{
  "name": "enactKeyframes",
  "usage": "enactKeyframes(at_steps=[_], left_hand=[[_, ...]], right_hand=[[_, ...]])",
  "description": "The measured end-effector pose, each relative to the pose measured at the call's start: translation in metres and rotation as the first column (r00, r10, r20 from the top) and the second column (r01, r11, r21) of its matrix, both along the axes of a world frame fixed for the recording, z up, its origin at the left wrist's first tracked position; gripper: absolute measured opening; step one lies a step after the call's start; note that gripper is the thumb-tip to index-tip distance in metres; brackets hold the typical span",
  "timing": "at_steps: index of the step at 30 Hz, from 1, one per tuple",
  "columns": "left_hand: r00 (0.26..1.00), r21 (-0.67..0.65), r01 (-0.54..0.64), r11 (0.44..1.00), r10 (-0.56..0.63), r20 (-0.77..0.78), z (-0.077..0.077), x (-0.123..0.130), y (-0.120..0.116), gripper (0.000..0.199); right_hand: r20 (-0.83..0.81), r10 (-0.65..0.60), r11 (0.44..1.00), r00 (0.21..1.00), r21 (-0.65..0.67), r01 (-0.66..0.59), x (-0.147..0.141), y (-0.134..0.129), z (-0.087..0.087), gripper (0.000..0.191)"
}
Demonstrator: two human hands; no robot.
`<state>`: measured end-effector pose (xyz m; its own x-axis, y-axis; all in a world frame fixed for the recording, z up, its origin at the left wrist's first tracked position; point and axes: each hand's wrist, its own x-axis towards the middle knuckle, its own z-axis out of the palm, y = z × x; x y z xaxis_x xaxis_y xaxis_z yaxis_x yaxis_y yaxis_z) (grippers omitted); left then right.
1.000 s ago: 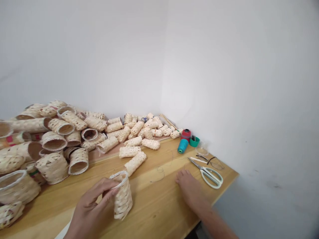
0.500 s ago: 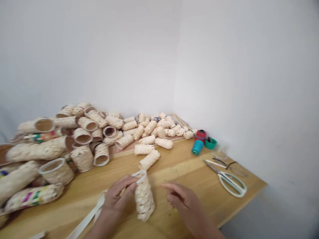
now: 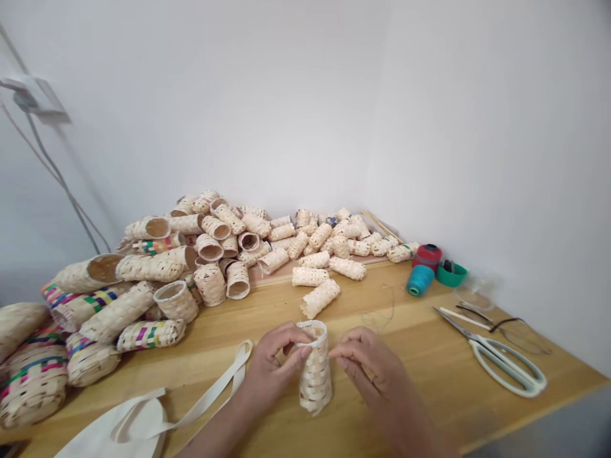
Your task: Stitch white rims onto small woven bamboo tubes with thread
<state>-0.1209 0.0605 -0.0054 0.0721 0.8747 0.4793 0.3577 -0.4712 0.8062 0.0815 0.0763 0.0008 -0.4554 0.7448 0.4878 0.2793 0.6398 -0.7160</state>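
Note:
My left hand (image 3: 274, 366) grips the upper part of a woven strip tube (image 3: 315, 375), which stands upright with a white bound rim at its top. My right hand (image 3: 367, 366) is on the tube's other side, with its fingertips at the tube's right edge just under the rim. Whether those fingers pinch the tube or only touch it is hard to tell. A white cloth bag with long straps (image 3: 128, 426) lies on the wooden table (image 3: 429, 343) to the left of my hands.
A large heap of woven tubes and colour-banded baskets (image 3: 210, 254) fills the table's back and left. Teal and red thread spools (image 3: 420, 280), a green cap, scissors (image 3: 496, 362) and glasses (image 3: 506, 327) lie at right. A cable (image 3: 57, 168) runs down the wall.
The view has swung left, bringing more of the heap, the cloth bag and the cable into sight. My right hand has moved in to the tube, which stays in my left hand.

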Motion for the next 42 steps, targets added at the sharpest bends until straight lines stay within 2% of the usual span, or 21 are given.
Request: enactKeyframes(at_steps=[3,15,27,31,35,39,42], left_hand=[[1.0,-0.002,0.006,1.0,-0.006,-0.009,0.002,0.002,-0.002,0.021],[0.999,0.022,0.039,0.999,-0.038,-0.036,0.005,0.003,-0.005,0.019],[0.998,0.066,0.025,0.997,-0.021,-0.06,0.003,0.004,-0.004,0.017],[0.985,0.191,0.014,0.982,0.019,-0.173,0.002,0.003,-0.006,0.013],[0.924,0.371,0.01,0.929,0.133,-0.358,0.003,0.003,-0.009,0.009],[0.886,0.507,0.022,0.861,0.219,-0.409,0.0,0.006,-0.009,0.013],[0.877,0.528,0.019,0.849,0.24,-0.417,-0.002,0.009,-0.01,0.014]], right_hand=[[0.005,-0.026,0.999,1.0,0.035,0.025,-0.003,0.001,-0.004,0.021],[0.05,-0.093,0.995,0.994,0.026,0.092,-0.005,-0.002,-0.009,0.025],[0.101,-0.098,0.995,0.99,0.029,0.095,-0.005,-0.003,-0.01,0.025],[0.103,-0.154,0.987,0.983,0.07,0.147,-0.006,-0.006,-0.013,0.024],[0.072,-0.232,0.967,0.97,0.12,0.223,-0.01,-0.012,-0.015,0.021],[0.046,-0.272,0.953,0.961,0.148,0.263,-0.012,-0.016,-0.017,0.022],[0.034,-0.285,0.952,0.958,0.123,0.279,-0.015,-0.017,-0.022,0.023]])
